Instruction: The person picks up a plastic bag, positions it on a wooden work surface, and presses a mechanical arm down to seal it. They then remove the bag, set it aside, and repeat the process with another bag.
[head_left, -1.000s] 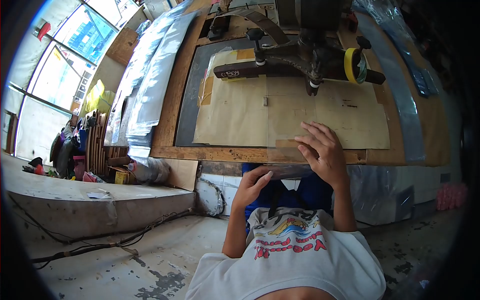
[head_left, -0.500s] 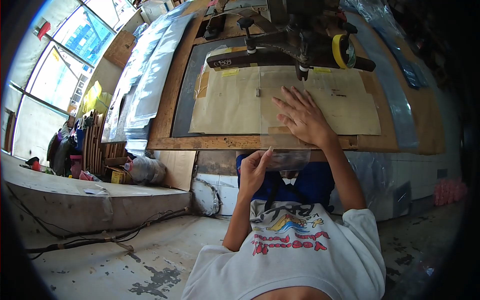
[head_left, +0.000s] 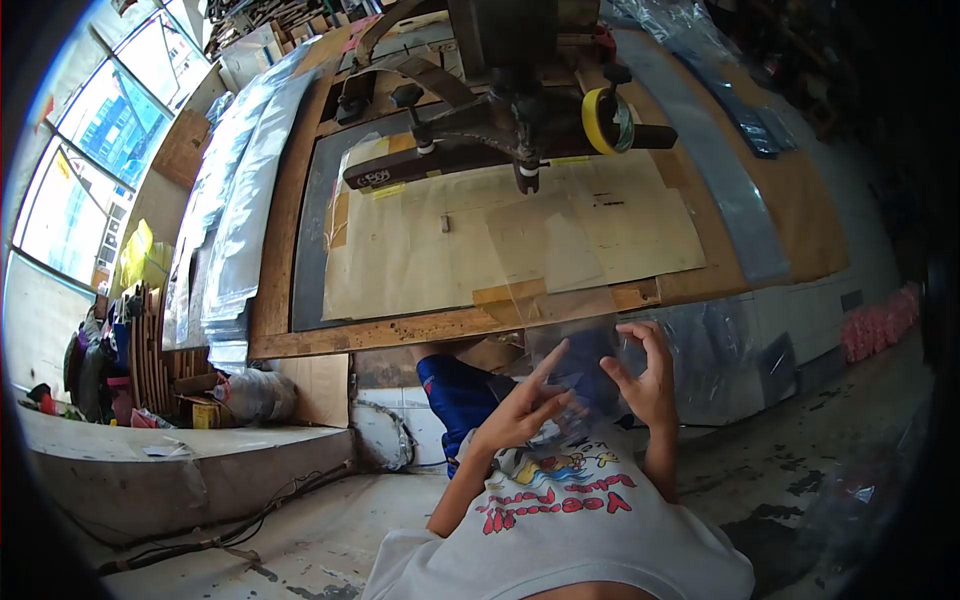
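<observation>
A clear plastic sheet [head_left: 566,305] lies partly on the tan board [head_left: 420,250] and hangs over the table's wooden front edge toward my lap. My left hand [head_left: 518,412] is below that edge at the sheet's left side, index finger stretched out and the other fingers loosely bent apart. On the other side, my right hand [head_left: 646,382] is open, thumb and index finger spread in a C shape by the sheet's right edge. Above the board stands a dark metal press head with a long bar [head_left: 375,170]. From its right side hangs a yellow tape roll [head_left: 606,121].
Stacked clear plastic sheets [head_left: 245,215] cover the table's left side. A long plastic strip [head_left: 715,165] lies along the right. A low ledge [head_left: 240,465] at left carries a large clear bottle [head_left: 258,396] and wooden slats [head_left: 148,335]. Pink bundled material [head_left: 880,325] sits far right.
My right hand has left the board and come down below the table edge. My left hand has opened from its pinch. The clear sheet now hangs further toward me; the view has shifted.
</observation>
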